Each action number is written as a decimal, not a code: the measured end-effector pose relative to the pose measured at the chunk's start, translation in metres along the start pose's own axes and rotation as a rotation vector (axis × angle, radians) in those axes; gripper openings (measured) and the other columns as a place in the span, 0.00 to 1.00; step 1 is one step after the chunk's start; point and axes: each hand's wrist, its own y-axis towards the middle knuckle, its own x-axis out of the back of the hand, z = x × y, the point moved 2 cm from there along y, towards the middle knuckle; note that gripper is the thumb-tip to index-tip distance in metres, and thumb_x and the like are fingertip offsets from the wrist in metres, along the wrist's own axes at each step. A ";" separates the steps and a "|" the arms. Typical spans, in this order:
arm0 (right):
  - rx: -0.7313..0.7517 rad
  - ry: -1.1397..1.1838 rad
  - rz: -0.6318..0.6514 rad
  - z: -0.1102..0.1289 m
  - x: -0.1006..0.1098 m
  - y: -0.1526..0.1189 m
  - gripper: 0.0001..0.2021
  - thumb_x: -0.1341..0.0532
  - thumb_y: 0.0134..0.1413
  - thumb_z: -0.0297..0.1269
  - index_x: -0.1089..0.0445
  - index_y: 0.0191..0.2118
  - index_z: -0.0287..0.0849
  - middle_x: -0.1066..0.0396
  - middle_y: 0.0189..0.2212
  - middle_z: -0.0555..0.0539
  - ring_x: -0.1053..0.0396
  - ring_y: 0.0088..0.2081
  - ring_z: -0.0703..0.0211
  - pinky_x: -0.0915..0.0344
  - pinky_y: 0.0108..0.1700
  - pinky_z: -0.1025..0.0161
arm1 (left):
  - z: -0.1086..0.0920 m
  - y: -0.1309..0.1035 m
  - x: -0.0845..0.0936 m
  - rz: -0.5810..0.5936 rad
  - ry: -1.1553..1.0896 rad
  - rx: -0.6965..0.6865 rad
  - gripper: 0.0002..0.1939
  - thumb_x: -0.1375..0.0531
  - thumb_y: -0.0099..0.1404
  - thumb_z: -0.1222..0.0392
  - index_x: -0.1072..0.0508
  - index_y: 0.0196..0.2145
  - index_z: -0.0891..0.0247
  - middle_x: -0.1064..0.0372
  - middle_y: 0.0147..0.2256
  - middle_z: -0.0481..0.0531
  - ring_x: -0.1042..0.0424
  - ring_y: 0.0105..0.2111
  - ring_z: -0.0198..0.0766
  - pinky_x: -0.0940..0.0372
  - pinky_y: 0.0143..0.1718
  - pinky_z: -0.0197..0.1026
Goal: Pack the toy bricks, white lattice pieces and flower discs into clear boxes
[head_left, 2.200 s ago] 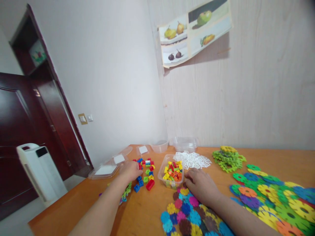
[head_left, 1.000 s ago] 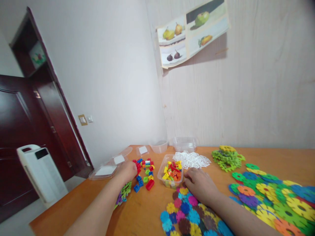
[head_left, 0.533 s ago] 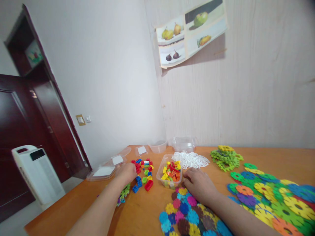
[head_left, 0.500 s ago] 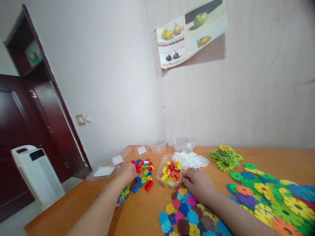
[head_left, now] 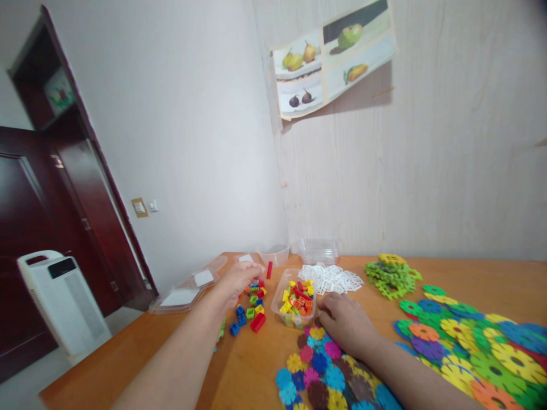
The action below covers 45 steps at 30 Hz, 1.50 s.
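My left hand (head_left: 243, 280) hangs over the loose toy bricks (head_left: 253, 310), its fingers stretched to the right. Just beyond its fingertips is a tilted red brick (head_left: 269, 270), seemingly a little apart from them; whether it is in the air I cannot tell. To the right stands a clear plastic box (head_left: 280, 287) holding yellow, red and orange bricks (head_left: 298, 297). Against the right side of this box rests my right hand (head_left: 344, 319), palm down with slightly bent fingers, gripping nothing visible. Its wrist lies over small colored notched discs (head_left: 319, 363).
White lattice pieces (head_left: 333, 279) lie behind my right hand. Green interlocking pieces (head_left: 391, 276) and larger flower discs (head_left: 465, 333) cover the right side. Clear lids (head_left: 182, 297), a round tub (head_left: 274, 255) and stacked containers (head_left: 318, 251) stand along the back of the wooden table (head_left: 239, 370).
My left hand has moved up and to the right from the brick pile. A red brick now shows past its fingertips. My right hand stays at the box.
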 end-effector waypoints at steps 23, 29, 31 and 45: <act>-0.072 0.048 -0.037 -0.006 -0.008 0.002 0.27 0.46 0.59 0.37 0.39 0.64 0.43 0.28 0.54 0.40 0.34 0.54 0.47 0.43 0.50 0.57 | 0.062 0.014 0.009 -0.123 0.894 -0.104 0.03 0.38 0.54 0.64 0.24 0.25 0.58 0.26 0.28 0.53 0.29 0.31 0.45 0.41 0.37 0.43; -0.028 0.058 -0.064 -0.003 -0.007 0.000 0.36 0.47 0.60 0.35 0.57 0.72 0.47 0.30 0.54 0.40 0.32 0.52 0.47 0.42 0.49 0.57 | 0.059 0.013 0.006 -0.143 0.938 -0.081 0.05 0.39 0.53 0.67 0.25 0.24 0.58 0.28 0.25 0.52 0.29 0.32 0.45 0.42 0.38 0.43; 0.016 0.049 -0.058 -0.001 -0.006 -0.001 0.35 0.48 0.60 0.33 0.55 0.72 0.50 0.32 0.55 0.41 0.32 0.52 0.48 0.42 0.48 0.58 | 0.058 0.012 0.005 -0.150 0.948 -0.078 0.05 0.40 0.53 0.67 0.25 0.24 0.58 0.27 0.26 0.52 0.29 0.33 0.46 0.42 0.39 0.44; 0.051 0.077 -0.041 0.002 -0.003 -0.002 0.33 0.49 0.59 0.30 0.48 0.70 0.53 0.31 0.54 0.44 0.32 0.52 0.50 0.42 0.49 0.59 | 0.013 0.023 0.003 -0.028 0.119 -0.242 0.12 0.40 0.57 0.55 0.26 0.37 0.63 0.27 0.30 0.48 0.32 0.28 0.34 0.40 0.29 0.35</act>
